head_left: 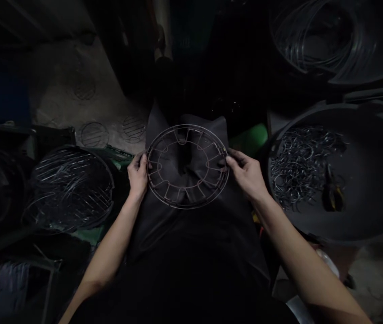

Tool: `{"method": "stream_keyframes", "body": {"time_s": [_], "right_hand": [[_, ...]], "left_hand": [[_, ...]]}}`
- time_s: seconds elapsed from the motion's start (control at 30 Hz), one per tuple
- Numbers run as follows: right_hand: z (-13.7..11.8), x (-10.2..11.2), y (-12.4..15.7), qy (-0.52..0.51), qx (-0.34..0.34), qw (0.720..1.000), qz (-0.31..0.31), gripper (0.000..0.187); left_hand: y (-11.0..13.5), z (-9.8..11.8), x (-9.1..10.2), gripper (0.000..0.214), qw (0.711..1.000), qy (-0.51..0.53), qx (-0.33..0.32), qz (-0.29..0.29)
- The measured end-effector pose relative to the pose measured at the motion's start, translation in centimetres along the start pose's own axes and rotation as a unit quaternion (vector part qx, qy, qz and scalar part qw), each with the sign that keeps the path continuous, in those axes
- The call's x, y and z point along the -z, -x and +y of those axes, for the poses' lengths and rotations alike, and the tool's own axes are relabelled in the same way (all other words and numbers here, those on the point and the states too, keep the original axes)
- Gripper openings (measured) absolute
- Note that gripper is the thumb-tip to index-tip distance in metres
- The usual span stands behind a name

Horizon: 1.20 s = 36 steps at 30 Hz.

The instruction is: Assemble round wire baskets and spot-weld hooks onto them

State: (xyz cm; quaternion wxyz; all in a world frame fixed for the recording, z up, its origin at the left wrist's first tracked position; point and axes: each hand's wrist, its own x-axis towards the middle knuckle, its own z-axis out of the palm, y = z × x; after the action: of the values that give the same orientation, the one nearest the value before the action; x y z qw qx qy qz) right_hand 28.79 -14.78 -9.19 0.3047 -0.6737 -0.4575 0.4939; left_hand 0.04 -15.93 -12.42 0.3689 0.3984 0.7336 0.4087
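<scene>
A round wire frame [187, 208] with a double outer rim and a looped inner ring is held level above the dark apron over my lap. My left hand [138, 173] grips its left rim, thumb on top and fingers curled beneath. On the opposite side my right hand [247, 171] pinches the right rim the same way. The fingertips of both hands are partly hidden under the wire. Through the middle of the frame the dark apron [196, 243] shows.
At right, a large dark basin [373, 180] holds many small bent wire pieces [294, 166] and yellow-handled pliers [333, 193]. Wire hoops [299, 40] lie in another basin behind it. Left stands a container of wire grids [73, 184]. Round wire grids [95, 134] lie on the floor.
</scene>
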Motion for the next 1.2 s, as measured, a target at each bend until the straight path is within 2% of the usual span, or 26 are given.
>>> {"method": "stream_keyframes", "body": {"time_s": [0.1, 0.17, 0.27, 0.5, 0.6, 0.67, 0.77, 0.87, 0.97, 1.07, 1.2], "right_hand": [[-0.6, 0.1, 0.5, 0.195, 0.083, 0.975, 0.064, 0.032], [-0.8, 0.1, 1.0, 0.25, 0.11, 0.957, 0.101, 0.028], [-0.9, 0.0, 1.4, 0.25, 0.13, 0.953, 0.114, 0.025], [0.3, -0.1, 0.6, 0.211, 0.118, 0.965, 0.102, 0.026], [1.1, -0.3, 0.0, 0.149, 0.114, 0.978, 0.088, 0.026], [1.6, -0.3, -0.2, 0.077, 0.091, 0.99, 0.075, 0.029], [1.9, -0.2, -0.4, -0.045, 0.004, 0.998, 0.041, 0.039], [1.6, 0.1, -0.6, -0.114, -0.074, 0.991, 0.006, 0.041], [1.3, 0.2, -1.4, -0.168, -0.103, 0.98, -0.005, 0.035], [1.3, 0.3, -2.6, -0.218, -0.127, 0.967, -0.023, 0.032], [1.4, 0.8, -3.9, -0.24, -0.187, 0.949, -0.076, 0.031]], "left_hand": [[-0.5, 0.5, 0.9, 0.03, 0.996, -0.049, -0.037, -0.057], [-0.6, 0.7, 1.3, 0.026, 0.991, -0.1, -0.07, -0.055], [-0.6, 0.8, 1.4, 0.022, 0.985, -0.142, -0.085, -0.044], [0.2, 0.8, 0.5, 0.02, 0.992, -0.096, -0.079, -0.019], [0.9, 0.4, -0.2, 0.023, 0.993, -0.078, -0.084, 0.01], [1.2, 0.1, -0.6, 0.024, 0.994, -0.068, -0.083, 0.029], [1.2, 0.0, -0.6, 0.026, 0.996, -0.033, -0.075, 0.034], [0.7, 0.3, 0.0, 0.027, 0.999, 0.048, -0.011, 0.0], [-0.2, 0.5, 0.6, 0.028, 0.988, 0.134, 0.064, -0.03], [-0.9, 0.5, 0.7, 0.032, 0.978, 0.175, 0.11, -0.029], [-1.5, 0.2, 0.2, 0.041, 0.961, 0.216, 0.174, -0.014]]}}
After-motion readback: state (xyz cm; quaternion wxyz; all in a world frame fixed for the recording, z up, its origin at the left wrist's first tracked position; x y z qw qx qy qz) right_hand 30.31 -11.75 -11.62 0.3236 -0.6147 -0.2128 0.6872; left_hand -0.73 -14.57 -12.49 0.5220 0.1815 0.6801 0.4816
